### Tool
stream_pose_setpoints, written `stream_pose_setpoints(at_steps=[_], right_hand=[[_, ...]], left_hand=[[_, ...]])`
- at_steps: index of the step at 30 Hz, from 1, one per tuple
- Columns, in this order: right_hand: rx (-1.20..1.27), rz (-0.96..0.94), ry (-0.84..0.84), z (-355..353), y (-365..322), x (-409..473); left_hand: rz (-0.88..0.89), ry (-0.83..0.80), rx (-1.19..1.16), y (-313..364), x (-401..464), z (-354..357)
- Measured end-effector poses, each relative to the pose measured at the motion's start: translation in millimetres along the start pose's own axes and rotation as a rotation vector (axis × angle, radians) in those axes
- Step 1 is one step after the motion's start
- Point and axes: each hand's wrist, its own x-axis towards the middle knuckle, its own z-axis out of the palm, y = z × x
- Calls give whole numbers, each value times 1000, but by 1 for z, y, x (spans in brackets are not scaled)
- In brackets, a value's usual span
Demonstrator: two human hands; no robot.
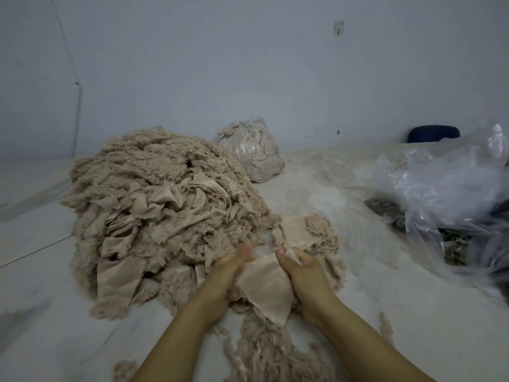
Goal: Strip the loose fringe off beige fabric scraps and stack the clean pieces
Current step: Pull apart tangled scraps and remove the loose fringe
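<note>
Hands low and centre, forearms entering from bottom edge. Left hand (230, 267): fingers curled round left edge of beige fabric scrap (265, 289), grip clenched on cloth. Right hand (301, 271): thumb and fingers pinching upper right corner of same scrap, grip grasping cloth. Scrap stretched between both hands, smooth face up, lower corner hanging toward floor.

Small stack of clean pieces (296, 234) on floor just beyond right hand, smooth and flat, with tuft of fringe lying on far right corner. Further fringed material beneath and beside stack.

Large heap of fringed scraps (154, 205) on floor left of hands, reaching well toward wall; mix of fluffy fringe and creased smooth cloth. Near edge of heap just beside left hand.

Loose fringe (264, 351) strewn over floor between and below forearms, with smaller clump at bottom left.

Tied clear bag (252, 151) filled with beige material, standing behind heap, near wall. Crumpled clear plastic sheeting (440, 188) at right, partly covering dark grey cloth. Dark blue object (433, 133) against wall at far right; identity cannot be told.

Floor (358, 271) pale, dusted with fine lint. Wall (248, 64) plain, light grey-blue.
</note>
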Motion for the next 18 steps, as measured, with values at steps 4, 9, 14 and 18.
stream_pose_setpoints(at_steps=[4, 9, 14, 18], right_hand=[[5, -29, 63, -1, 0, 0], [-155, -8, -198, -3, -6, -6], [-293, -76, -118, 2, -2, -2], [-137, -45, 34, -1, 0, -1]], left_hand=[[23, 7, -47, -1, 0, 7], [-42, -65, -72, 0, -1, -2], [11, 36, -113, 1, -2, 5], [-15, 278, -296, 4, 6, -14]])
